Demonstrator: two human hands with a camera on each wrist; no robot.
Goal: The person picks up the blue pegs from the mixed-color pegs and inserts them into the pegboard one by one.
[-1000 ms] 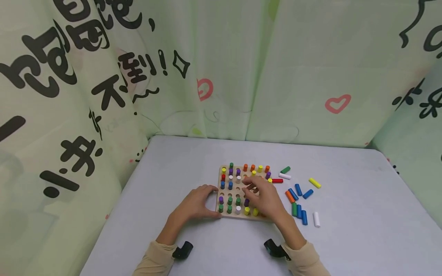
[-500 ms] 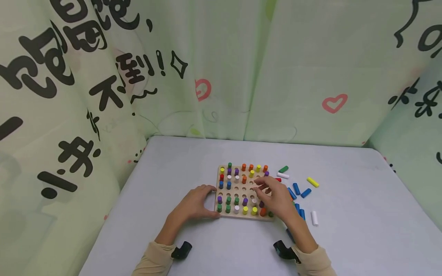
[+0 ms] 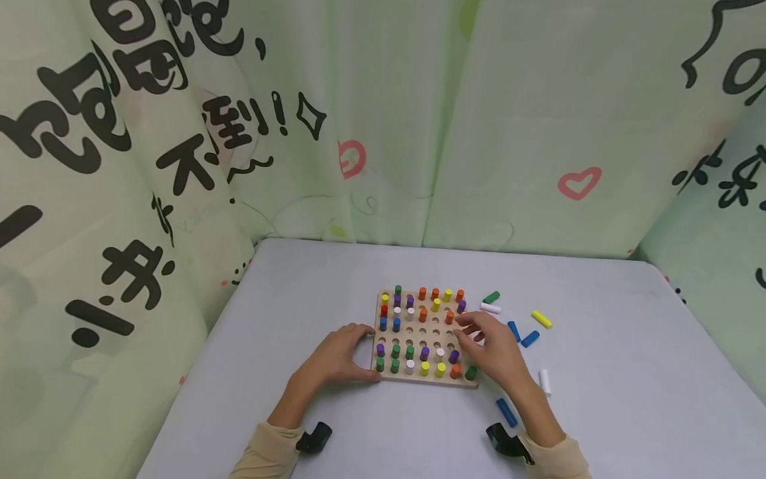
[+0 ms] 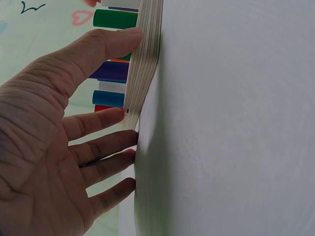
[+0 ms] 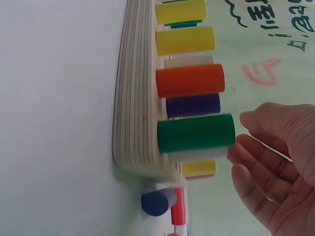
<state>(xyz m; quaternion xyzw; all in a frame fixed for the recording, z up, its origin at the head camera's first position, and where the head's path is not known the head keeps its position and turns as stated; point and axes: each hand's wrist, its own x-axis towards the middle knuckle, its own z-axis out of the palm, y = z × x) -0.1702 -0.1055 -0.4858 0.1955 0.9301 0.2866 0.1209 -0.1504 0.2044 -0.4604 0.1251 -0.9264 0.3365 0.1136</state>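
Observation:
A wooden peg board (image 3: pixel 421 335) lies on the table, with coloured pegs standing in many of its holes. At its left side my left hand (image 3: pixel 334 357) rests thumb and fingertips against the edge, fingers nearly straight. The left wrist view shows the thumb (image 4: pixel 115 42) on the layered edge. My right hand (image 3: pixel 491 346) hovers over the board's right side, fingers loosely bent, near an orange peg (image 3: pixel 449 318). No peg shows between its fingertips in the right wrist view, where a green corner peg (image 5: pixel 197 133) stands close by.
Loose pegs lie right of the board: a green one (image 3: pixel 491 297), a white one (image 3: pixel 489 307), a yellow one (image 3: pixel 542 319) and several blue ones, including one near my right wrist (image 3: pixel 507 412). A patterned curtain (image 3: pixel 383 120) hangs behind the table.
My right hand has moved right across the board, uncovering pegs and holes in the middle, and an orange peg near the right side now shows. My left hand stays at the edge.

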